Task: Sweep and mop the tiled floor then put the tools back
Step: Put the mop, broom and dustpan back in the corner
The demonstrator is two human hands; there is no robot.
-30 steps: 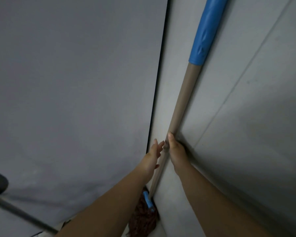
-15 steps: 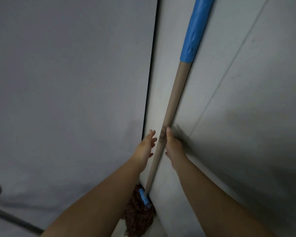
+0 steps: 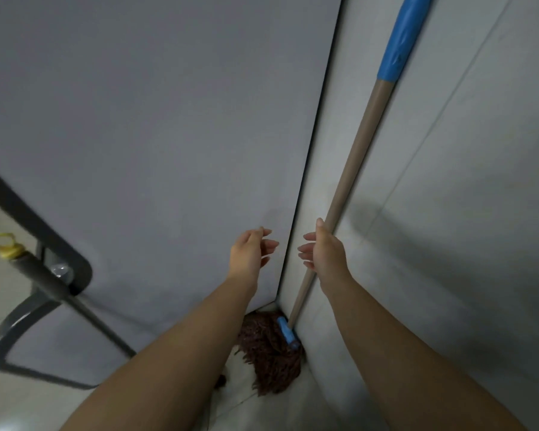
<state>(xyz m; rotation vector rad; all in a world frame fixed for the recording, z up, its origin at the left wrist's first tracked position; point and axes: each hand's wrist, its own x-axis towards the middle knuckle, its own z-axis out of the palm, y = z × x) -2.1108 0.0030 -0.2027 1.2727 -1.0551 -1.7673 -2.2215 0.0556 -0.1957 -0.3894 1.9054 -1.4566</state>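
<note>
Mop (image 3: 349, 188) leans in the corner; right hand (image 3: 325, 253) loosely against its handle, left hand (image 3: 249, 251) open, apart.

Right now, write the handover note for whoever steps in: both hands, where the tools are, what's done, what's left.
Left hand: open, off the mop, empty.
Right hand: fingers open, palm and thumb against the mop handle, steadying it; not a closed grip.
Mop: stood in the corner, handle leaning on the tiled wall, brown mop head on the floor.
Another tool's grey handle with a yellow cap stands at the left by a dark frame.
Done: mop put back.
Left: let go once it stays put. Whether that other tool is stowed I can't tell.
</note>
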